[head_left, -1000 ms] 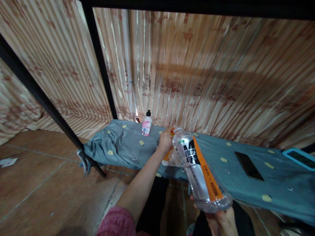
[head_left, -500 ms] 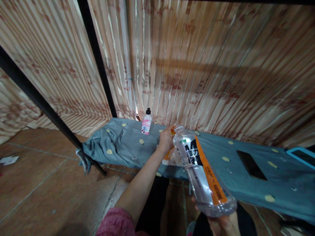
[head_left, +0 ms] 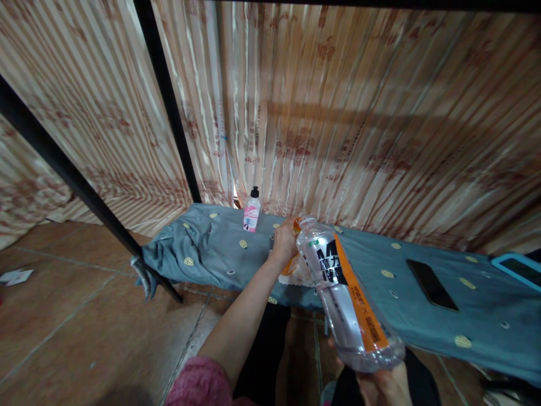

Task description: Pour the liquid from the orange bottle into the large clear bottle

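Observation:
A large clear drink bottle (head_left: 338, 287) with a silver and orange label is tilted, its neck pointing away from me and to the left. My right hand (head_left: 382, 386) is closed under and around its base. At the neck end, my left hand (head_left: 286, 245) has its fingers closed around something orange right beside the bottle's mouth. The fingers and the bottle hide most of that orange thing, so its kind is unclear. Beneath this hand, a white scalloped-edged piece (head_left: 296, 277) with orange on it lies on the bedding, partly covered by the bottle.
Grey-blue patterned bedding (head_left: 215, 248) covers a low bench-like surface. On it are a small clear bottle with a black cap (head_left: 252, 211), a dark phone (head_left: 431, 285) and a blue-rimmed object (head_left: 513, 260). Dark poles (head_left: 167, 96) and a pleated curtain (head_left: 321, 113) stand around it.

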`<state>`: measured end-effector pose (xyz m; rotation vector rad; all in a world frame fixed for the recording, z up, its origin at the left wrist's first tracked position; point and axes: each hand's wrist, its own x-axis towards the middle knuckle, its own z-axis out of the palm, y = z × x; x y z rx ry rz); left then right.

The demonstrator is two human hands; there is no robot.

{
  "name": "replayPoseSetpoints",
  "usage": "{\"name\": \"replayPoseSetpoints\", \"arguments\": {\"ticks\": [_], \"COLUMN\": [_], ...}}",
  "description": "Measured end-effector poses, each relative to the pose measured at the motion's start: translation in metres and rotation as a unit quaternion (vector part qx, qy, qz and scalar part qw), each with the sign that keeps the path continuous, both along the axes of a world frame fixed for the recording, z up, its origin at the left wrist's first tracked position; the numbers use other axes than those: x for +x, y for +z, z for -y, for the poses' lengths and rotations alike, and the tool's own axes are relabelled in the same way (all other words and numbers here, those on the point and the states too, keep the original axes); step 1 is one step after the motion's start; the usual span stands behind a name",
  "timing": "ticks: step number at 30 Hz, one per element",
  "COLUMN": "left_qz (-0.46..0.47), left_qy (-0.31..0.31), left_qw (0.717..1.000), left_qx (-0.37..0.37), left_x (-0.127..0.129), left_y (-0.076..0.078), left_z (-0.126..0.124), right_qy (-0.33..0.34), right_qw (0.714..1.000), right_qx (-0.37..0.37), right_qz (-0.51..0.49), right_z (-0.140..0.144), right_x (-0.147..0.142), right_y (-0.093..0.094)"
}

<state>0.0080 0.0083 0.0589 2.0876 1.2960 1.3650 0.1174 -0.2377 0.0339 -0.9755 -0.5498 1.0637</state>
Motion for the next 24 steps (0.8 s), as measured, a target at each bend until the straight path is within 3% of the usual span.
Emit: {"name": "replayPoseSetpoints", "arguments": {"ticks": [13,24], "left_qz": [0.012,0.009], "left_qy": [-0.002,-0.008], "left_qw": [1.000,1.000], "left_qx": [-0.007,-0.020], "left_x": [0.0002,-0.0004], "left_y": [0.0000,0.0029], "left_z": [0.0003,0.0018], "right_qy": [-0.018,-0.005], "right_qw": [0.999,0.999], "right_qx": [-0.019,-0.028], "right_qz": [0.019,-0.021], "right_z": [-0.0004,0.0039], "right_x": [0.0030,-0.0001], "right_y": [-0.0059,0.0032]}}
